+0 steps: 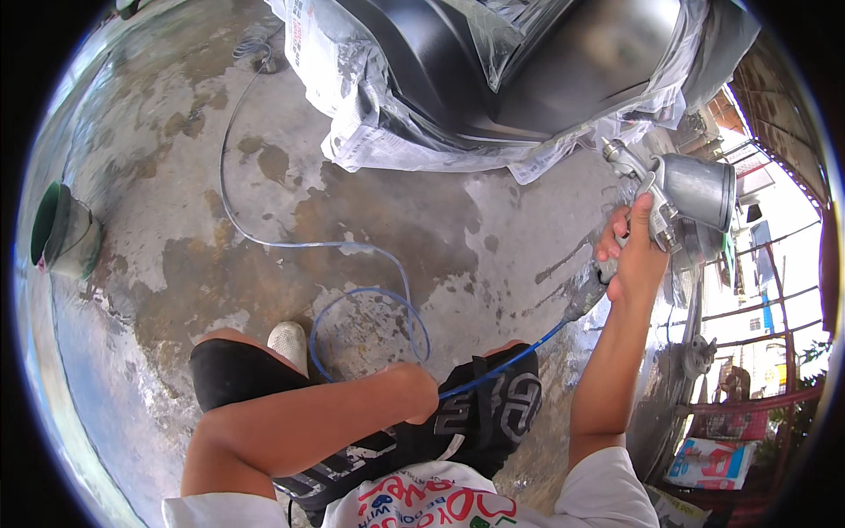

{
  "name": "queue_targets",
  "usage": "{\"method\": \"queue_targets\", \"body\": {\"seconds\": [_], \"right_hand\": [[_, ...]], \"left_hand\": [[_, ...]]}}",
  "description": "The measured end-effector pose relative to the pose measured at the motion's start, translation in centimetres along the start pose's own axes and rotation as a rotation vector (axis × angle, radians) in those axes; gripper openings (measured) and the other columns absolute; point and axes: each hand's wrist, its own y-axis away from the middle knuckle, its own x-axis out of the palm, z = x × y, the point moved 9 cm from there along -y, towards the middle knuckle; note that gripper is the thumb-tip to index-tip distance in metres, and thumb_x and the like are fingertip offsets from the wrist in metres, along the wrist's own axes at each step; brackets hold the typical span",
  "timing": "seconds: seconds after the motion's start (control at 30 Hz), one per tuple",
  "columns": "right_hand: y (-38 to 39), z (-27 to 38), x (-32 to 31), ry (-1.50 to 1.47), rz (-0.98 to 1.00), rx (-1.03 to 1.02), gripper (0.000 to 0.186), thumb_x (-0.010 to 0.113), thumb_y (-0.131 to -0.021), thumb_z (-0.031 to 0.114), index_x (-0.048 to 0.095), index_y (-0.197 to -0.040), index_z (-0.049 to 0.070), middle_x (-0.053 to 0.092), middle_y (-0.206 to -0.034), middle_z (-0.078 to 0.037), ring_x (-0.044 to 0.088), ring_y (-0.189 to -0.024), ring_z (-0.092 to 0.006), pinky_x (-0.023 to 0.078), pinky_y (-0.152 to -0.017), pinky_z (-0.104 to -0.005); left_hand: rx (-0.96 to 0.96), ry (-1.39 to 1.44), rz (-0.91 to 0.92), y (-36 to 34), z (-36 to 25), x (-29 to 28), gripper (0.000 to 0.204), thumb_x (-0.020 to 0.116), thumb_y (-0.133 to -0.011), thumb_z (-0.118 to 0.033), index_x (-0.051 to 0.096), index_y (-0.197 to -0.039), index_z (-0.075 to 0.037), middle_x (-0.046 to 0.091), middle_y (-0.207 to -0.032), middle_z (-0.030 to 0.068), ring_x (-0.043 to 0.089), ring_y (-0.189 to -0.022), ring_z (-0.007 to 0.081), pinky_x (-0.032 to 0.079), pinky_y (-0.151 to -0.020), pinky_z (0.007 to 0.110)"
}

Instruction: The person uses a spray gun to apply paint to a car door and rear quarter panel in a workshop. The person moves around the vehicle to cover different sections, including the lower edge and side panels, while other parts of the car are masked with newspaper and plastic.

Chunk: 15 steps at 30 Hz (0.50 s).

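Note:
My right hand (635, 238) is raised at the right, closed round the handle of a silver spray gun (635, 173) with a metal cup (700, 189) on its side. A blue hose (493, 377) runs down from the gun's handle to my left hand (409, 392), which is closed round it over my lap, its fingertips mostly hidden. Just above the gun are glossy dark curved panels (590, 62), edged with wrinkled masking sheets of paper and plastic (378, 145).
A green-grey bucket (75, 238) stands at the far left on the stained concrete floor (158, 150). The hose loops and snakes across the floor toward the back. My knees and one shoe (288, 343) are below. A bright barred opening (757, 282) and a printed bag (709, 462) are at right.

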Motion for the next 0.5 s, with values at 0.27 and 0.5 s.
{"method": "queue_targets", "body": {"seconds": [0.27,0.5], "right_hand": [[-3.5,-5.8,-1.6,0.002,0.001,0.083,0.047,0.067,-0.099,0.047,0.058,-0.117,0.005,0.053,-0.068,-0.002,0.04,-0.046,-0.0087,0.037,-0.043,-0.0268],[-10.6,-12.2,-6.6,-0.063,-0.321,0.152,0.046,0.07,-0.097,0.045,0.057,-0.113,0.003,0.051,-0.071,-0.001,0.042,-0.051,-0.0107,0.037,-0.045,-0.0289]], "left_hand": [[0.001,0.066,-0.118,3.7,-0.2,-2.9,0.036,0.066,-0.079,-0.017,0.078,-0.112,-0.011,0.076,-0.11,0.0115,0.073,-0.102,0.0312,0.057,-0.082,0.048],[0.053,0.14,-0.274,6.4,-1.2,-4.7,0.036,0.067,-0.076,-0.018,0.078,-0.109,-0.009,0.075,-0.11,0.0141,0.073,-0.102,0.0326,0.057,-0.082,0.047]]}}
